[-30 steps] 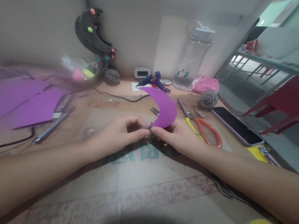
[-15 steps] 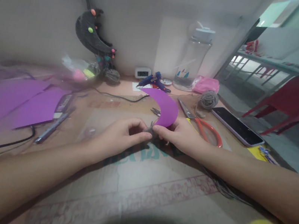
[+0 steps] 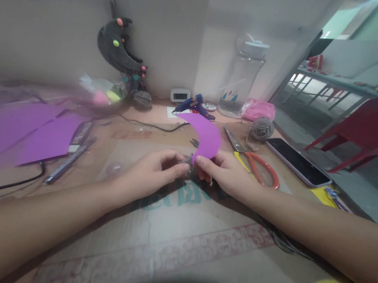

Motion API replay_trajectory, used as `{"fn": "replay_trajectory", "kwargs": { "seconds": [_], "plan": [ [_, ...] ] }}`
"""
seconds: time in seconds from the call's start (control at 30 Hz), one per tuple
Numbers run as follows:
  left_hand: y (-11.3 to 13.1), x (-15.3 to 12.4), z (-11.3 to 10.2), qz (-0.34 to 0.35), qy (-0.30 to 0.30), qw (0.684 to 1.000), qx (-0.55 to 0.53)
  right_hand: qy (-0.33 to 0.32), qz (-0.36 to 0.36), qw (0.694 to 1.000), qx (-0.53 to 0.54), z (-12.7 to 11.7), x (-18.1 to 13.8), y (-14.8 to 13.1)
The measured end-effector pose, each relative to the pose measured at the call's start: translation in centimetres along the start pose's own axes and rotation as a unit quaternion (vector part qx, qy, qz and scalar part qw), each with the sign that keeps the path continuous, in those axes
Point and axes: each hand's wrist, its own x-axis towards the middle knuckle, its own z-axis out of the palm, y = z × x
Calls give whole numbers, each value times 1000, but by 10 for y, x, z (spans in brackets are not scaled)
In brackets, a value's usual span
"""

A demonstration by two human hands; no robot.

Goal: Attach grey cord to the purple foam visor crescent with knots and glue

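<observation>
A purple paper crescent (image 3: 207,135) stands up over the table, its lower tip pinched between the thumb and fingers of my right hand (image 3: 225,171). Grey yarn (image 3: 188,160) lies at that tip, and my left hand (image 3: 165,166) pinches it from the left side. The two hands almost meet at the crescent's bottom. Just beyond them the tips of a small pair of snips (image 3: 194,142) show, partly hidden by the paper. Orange-handled scissors (image 3: 260,168) rest open to the right of my right hand.
Behind stand a blue glue gun (image 3: 195,104), a small clock (image 3: 180,95), a clear bottle (image 3: 241,80) and a grey yarn ball (image 3: 262,128). A phone (image 3: 298,162) lies at right. Purple sheets (image 3: 50,134) and a pen (image 3: 65,165) lie left. A dark crescent ornament (image 3: 119,49) leans against the wall.
The purple crescent and my right hand have shifted slightly left and tilted a little. My left hand stays close by, still pinching the yarn. The view has shifted slightly.
</observation>
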Motion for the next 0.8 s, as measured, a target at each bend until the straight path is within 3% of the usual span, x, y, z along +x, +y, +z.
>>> {"fn": "replay_trajectory", "kwargs": {
  "seconds": [0.63,0.8],
  "plan": [
    [3,2,-2,6,54,999,0,-18,-76,991,-106,2,-1,-3],
    [2,2,0,-32,29,996,-79,-29,-84,989,-116,1,1,-1]
  ]
}}
